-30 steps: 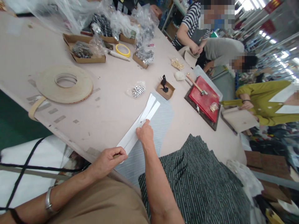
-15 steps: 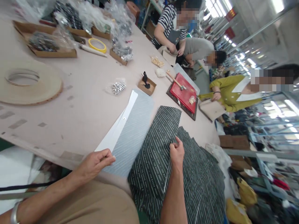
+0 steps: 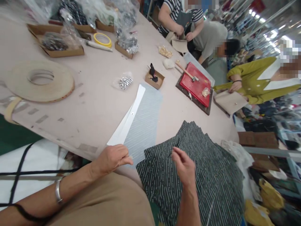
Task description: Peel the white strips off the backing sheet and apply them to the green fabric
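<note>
My left hand is closed, thumb against the curled fingers, at the near end of a pale grey-blue striped sheet. Whether it grips anything is hidden. White strips, one with a small hole, lie along the sheet's left side. My right hand is over a spread pile of dark fabric pieces printed with thin white lines. Its fingers are bent and pinched together; I cannot make out anything between them. The fabric hangs over the table's near edge.
On the table are a large tape roll, a yellow tape roll, a bag of metal parts, a small cardboard box, and a hammer on a red board. Co-workers handle pieces across the table.
The long dark piece that reached up beside the grey-blue sheet no longer extends there; its top edge is lower, nearer me. Both hands appear slightly lower and further right as the view shifts.
</note>
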{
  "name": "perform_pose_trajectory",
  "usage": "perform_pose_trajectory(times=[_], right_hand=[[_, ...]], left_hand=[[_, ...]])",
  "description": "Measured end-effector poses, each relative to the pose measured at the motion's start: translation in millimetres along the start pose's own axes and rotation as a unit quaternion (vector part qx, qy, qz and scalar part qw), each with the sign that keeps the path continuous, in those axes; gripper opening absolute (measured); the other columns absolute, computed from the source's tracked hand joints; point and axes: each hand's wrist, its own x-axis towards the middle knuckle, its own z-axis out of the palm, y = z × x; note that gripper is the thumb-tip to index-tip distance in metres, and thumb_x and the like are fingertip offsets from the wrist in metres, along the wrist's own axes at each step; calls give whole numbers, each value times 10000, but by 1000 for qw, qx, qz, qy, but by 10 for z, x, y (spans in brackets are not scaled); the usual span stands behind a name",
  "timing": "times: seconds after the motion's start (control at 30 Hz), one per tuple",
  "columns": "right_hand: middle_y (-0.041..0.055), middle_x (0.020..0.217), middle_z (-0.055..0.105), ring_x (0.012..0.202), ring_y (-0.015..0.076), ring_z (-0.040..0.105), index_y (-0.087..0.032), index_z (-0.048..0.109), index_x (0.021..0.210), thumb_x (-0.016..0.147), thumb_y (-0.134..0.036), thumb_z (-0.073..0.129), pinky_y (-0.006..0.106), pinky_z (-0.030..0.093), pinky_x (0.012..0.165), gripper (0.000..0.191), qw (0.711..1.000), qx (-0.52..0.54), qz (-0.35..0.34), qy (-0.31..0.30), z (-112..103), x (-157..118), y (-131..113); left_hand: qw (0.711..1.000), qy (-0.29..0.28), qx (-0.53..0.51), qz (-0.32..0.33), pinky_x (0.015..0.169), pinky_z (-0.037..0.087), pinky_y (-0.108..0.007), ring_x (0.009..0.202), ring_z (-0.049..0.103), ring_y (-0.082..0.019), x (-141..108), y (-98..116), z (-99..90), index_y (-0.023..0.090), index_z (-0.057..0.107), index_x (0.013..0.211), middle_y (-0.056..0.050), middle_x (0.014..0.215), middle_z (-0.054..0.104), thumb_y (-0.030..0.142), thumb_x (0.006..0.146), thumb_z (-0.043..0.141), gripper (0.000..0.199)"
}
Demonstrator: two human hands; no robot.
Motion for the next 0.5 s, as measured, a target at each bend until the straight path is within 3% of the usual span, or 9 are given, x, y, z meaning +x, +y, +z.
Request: perform_pose_trajectory(times=[0.07,0.17,0.27,0.37,0.5], right_hand=[[73,1025,726,876,194,674,-224,717,1064,838,-301,600,318,541,797,266,979,67,-142,-131,451,-130,-373],[44,907,721,778,147,648,-205,704,1034,864,-208,602,262,517,738,199,939,80,-258,-213,885,-268,-719],[12,766,687,714,131,624,-198,704,879,882,-185,582,237,476,685,124,927,41,-285,-239,1014,-283,-796],[-4,718,658,666,119,603,-199,689,820,863,-165,573,220,455,653,129,927,26,-288,-239,1021,-212,-758],[4,751,664,687,123,609,-202,687,853,846,-141,552,223,469,687,148,925,23,-294,-241,1066,-119,-724]], left_hand=[[1000,3,9,14,538,272,-266,543,396,-126,-1,26,-11,192,476,609,29,563,461,526,953,456,480],[999,11,34,34,546,286,-275,555,423,-133,-19,50,-26,188,511,628,17,572,491,515,972,413,484],[998,9,48,29,556,310,-270,558,441,-133,-55,48,-31,184,515,629,10,578,509,512,984,376,503],[998,-1,8,-55,555,320,-251,549,450,-122,-98,24,-15,183,549,683,19,592,532,529,970,412,470],[989,-22,-57,-132,622,369,-214,628,546,-111,-147,-20,15,192,607,798,21,690,615,356,978,463,283]])
